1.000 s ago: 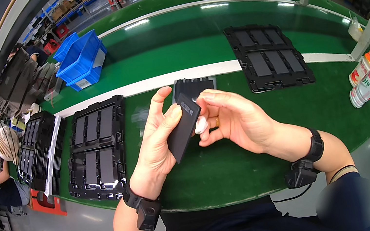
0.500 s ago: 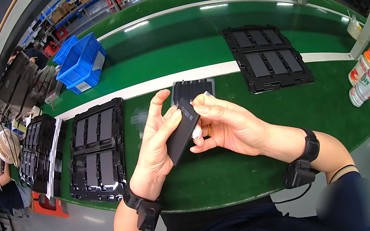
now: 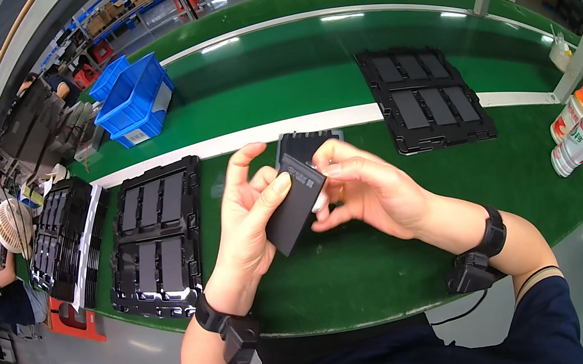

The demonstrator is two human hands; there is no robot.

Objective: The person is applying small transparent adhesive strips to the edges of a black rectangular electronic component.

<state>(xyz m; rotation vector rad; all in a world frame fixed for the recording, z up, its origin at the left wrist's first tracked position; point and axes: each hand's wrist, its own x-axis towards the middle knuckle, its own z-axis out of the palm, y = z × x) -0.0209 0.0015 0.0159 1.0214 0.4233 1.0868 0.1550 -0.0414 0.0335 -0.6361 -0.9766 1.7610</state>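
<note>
Two bare hands meeting over a flat dark rectangular part (image 3: 295,201), held up above the green counter (image 3: 371,277). Left hand (image 3: 248,225) clenched around the part's lower half, thumb across its face, fingers behind. Right hand (image 3: 368,196) pinching at the part's upper right edge, fingertips (image 3: 320,169) closed on it; something small and pale just visible beneath them, too hidden to identify. Best handled, by the look of it, with the left grip kept steady and the right fingertips working lightly along the edge, the part tilted toward the eyes. Just behind, a second dark piece (image 3: 304,144) lying on the counter. To the left, a black tray (image 3: 157,237) of similar parts; farther right, another tray (image 3: 424,96). Beyond, a blue bin (image 3: 132,97); at far right, two bottles (image 3: 578,127).
</note>
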